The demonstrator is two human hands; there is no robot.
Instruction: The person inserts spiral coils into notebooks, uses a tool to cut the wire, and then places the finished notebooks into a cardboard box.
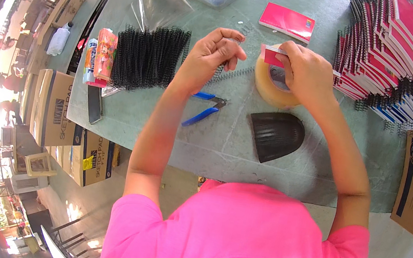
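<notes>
My right hand (305, 72) grips a small red-covered notebook (272, 57), seen nearly edge-on and partly hidden by the fingers. Beneath it lies a wide roll of clear tape (265, 84). To the left, my left hand (213, 55) is closed in a pinch; what sits between its fingertips is too small to make out. A thin wire coil (235, 75) stretches from beside that hand toward the tape. Nearer to me lie blue-handled cutting pliers (204, 111), jaws to the right, and a black ribbed, rounded cover (276, 136).
Black spiral coils (147, 58) lie bunched at left, beside small colourful packets (104, 53). A clear tub (223, 0) of black coils and another red notebook (287, 21) are farther back. Stacked spiral notebooks (391, 51) fill the right; cardboard boxes (57, 111) flank the green table (162, 129).
</notes>
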